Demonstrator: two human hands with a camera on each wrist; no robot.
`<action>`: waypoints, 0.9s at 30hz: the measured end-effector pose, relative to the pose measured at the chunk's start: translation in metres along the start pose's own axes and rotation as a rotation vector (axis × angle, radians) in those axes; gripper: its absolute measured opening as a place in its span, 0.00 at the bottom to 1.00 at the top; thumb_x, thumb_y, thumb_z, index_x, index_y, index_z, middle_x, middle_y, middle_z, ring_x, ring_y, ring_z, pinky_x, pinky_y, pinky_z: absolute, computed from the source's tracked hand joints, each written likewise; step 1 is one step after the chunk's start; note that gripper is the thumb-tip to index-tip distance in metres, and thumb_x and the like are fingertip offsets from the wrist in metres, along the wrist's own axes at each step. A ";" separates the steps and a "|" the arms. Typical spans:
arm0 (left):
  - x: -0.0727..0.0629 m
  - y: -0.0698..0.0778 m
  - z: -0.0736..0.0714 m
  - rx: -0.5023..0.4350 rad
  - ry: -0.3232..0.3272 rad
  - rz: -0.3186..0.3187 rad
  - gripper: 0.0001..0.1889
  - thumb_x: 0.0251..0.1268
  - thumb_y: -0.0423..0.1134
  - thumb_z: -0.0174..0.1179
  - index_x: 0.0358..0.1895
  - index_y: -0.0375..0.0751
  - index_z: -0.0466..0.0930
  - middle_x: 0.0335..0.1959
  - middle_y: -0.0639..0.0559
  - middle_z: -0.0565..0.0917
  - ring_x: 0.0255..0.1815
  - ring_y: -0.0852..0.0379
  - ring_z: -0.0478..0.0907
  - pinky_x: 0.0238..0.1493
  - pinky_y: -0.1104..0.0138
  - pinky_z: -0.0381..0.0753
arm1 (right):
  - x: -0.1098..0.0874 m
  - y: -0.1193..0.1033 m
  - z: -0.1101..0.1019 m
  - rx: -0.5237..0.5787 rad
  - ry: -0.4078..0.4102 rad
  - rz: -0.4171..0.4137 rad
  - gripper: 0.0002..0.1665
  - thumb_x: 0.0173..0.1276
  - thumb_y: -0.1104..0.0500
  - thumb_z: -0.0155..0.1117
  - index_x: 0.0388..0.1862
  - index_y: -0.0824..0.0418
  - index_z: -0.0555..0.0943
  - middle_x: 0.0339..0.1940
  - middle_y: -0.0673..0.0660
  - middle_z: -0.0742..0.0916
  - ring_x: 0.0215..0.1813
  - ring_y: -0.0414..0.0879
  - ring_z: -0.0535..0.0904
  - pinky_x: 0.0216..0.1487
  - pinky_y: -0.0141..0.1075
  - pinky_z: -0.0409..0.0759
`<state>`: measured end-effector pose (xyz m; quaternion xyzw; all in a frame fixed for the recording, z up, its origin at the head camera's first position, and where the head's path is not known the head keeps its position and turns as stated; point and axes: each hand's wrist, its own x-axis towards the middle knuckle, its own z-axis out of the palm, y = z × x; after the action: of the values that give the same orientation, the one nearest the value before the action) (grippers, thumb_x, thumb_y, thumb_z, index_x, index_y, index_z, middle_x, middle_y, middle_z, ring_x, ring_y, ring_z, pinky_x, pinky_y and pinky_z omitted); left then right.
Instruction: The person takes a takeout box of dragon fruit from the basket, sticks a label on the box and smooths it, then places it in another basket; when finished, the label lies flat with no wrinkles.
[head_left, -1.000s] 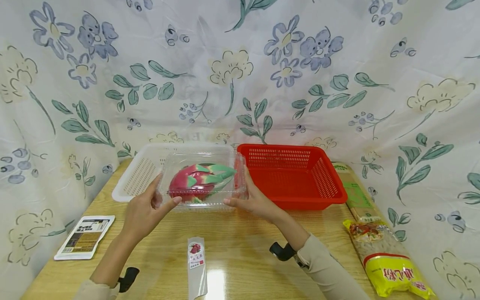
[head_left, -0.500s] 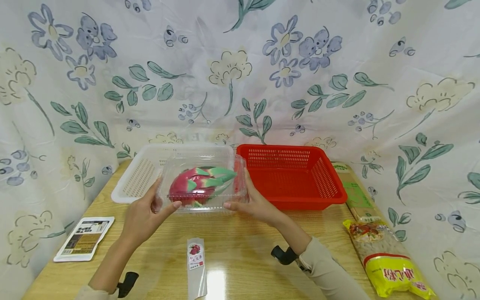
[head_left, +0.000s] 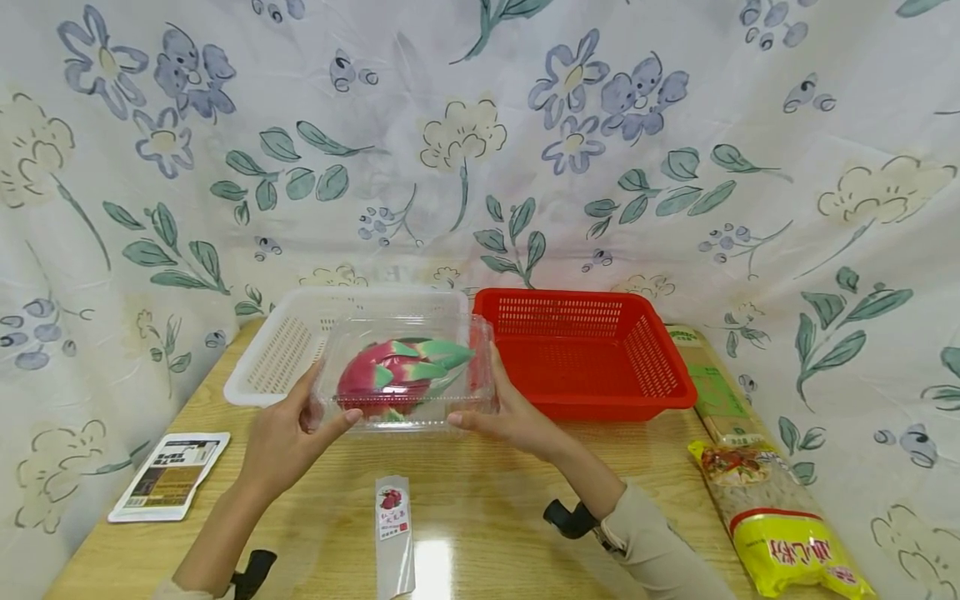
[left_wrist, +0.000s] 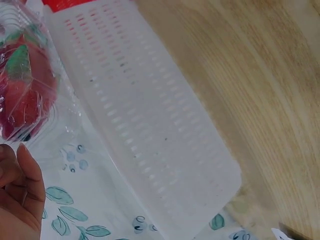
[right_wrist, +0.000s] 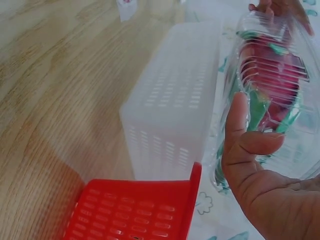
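Observation:
A clear plastic clamshell box [head_left: 442, 406] with a red and green dragon fruit [head_left: 375, 375] inside is held up between both hands, overlapping the white basket in the head view. My left hand [head_left: 288, 433] grips the box's left end, thumb along the front edge. At the opposite end, my right hand [head_left: 517, 421] grips it, with its thumb also on the front edge. The fingers behind and below the box are partly hidden. In the right wrist view, the right thumb and fingers [right_wrist: 235, 122] touch the clear plastic, and the fruit shows through its ribbed wall.
Behind the box stand a white perforated basket [head_left: 262, 358] and a red one [head_left: 585, 408]. A flat pouch [head_left: 168, 479] lies left, a strip with a dragon fruit label [head_left: 393, 533] in front. Noodle packs, a green-brown one [head_left: 720, 387] and a yellow one [head_left: 780, 525], lie right.
Both hands have lowered the box slightly towards the person, and its top looks a little more tilted. The baskets and packs have stayed put.

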<state>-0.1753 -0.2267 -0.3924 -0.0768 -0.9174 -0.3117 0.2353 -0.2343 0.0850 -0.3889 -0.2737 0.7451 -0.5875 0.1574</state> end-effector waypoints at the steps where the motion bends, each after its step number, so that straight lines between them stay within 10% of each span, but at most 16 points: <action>1: 0.000 0.000 0.000 0.002 0.006 0.005 0.43 0.55 0.52 0.71 0.73 0.38 0.67 0.21 0.54 0.67 0.20 0.64 0.60 0.22 0.69 0.60 | 0.000 0.000 0.000 0.000 -0.001 -0.011 0.69 0.62 0.37 0.69 0.78 0.32 0.24 0.81 0.41 0.33 0.82 0.55 0.36 0.74 0.63 0.54; 27: -0.009 0.000 0.002 -0.026 0.071 0.062 0.43 0.49 0.48 0.75 0.71 0.41 0.69 0.18 0.58 0.67 0.18 0.68 0.58 0.20 0.70 0.60 | -0.011 0.001 0.004 -0.005 0.009 0.050 0.71 0.59 0.32 0.69 0.79 0.36 0.25 0.81 0.44 0.34 0.82 0.57 0.42 0.73 0.62 0.57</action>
<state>-0.1681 -0.2250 -0.3983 -0.0972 -0.9016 -0.3185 0.2762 -0.2237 0.0887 -0.3922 -0.2529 0.7539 -0.5826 0.1681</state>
